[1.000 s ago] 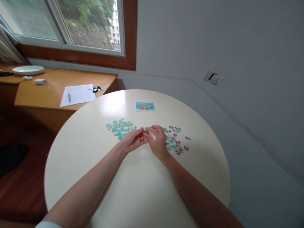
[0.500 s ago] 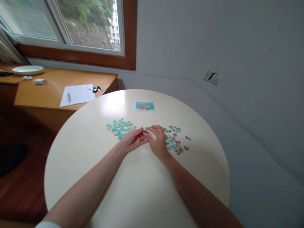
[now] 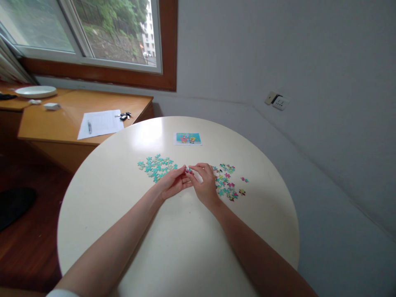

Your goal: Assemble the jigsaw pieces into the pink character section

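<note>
Between my two hands, just above the middle of the table, is a small pink and white jigsaw puzzle piece (image 3: 188, 170); whether it is one piece or two joined I cannot tell. My left hand (image 3: 175, 182) grips it from the left, palm turned up. From the right, the thumb and forefinger of my right hand (image 3: 204, 181) pinch it. Mostly turquoise puzzle pieces (image 3: 157, 166) lie spread to the left of my hands. Mixed pink, yellow and turquoise pieces (image 3: 227, 181) lie to the right, partly hidden behind my right hand.
A cartoon picture card (image 3: 187, 139) lies toward the far side of the round white table (image 3: 173, 247). On the wooden desk (image 3: 71, 103) at the left are a paper sheet (image 3: 102, 123), a pen, keys (image 3: 124, 116), a small white box (image 3: 52, 106) and a white plate (image 3: 36, 91).
Both hands stay in nearly the same place, still holding the puzzle piece. The view has shifted very slightly; the pieces on the table look unmoved.
</note>
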Demonstrator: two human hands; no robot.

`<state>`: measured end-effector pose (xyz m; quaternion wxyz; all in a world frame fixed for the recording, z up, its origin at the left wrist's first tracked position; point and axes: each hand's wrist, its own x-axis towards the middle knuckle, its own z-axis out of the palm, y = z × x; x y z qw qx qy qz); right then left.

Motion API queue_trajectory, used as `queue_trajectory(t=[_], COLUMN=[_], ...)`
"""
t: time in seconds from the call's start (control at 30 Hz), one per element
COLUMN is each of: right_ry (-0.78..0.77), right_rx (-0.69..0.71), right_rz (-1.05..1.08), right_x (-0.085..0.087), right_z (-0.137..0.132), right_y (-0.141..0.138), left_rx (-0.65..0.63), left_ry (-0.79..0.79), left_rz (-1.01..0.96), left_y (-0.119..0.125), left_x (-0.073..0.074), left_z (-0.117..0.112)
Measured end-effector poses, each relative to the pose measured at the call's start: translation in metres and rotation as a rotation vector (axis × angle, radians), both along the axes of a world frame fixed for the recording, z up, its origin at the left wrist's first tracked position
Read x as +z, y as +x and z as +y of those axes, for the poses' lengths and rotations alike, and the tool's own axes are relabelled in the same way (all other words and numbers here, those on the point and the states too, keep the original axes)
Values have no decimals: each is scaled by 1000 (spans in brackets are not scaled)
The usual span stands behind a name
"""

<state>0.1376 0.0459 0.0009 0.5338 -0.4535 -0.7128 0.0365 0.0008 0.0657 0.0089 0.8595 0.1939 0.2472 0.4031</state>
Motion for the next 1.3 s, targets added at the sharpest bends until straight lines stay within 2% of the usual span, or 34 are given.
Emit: queue_trajectory(t=[1.3], right_ry=[-3], right_rx=[-5], right_rz=[9], right_x=[1], right_z=[0], right_y=[-1], left_rx=[-1], left_ry=[12], left_rz=[2], left_y=[1], left_x=[2], left_z=[-1])
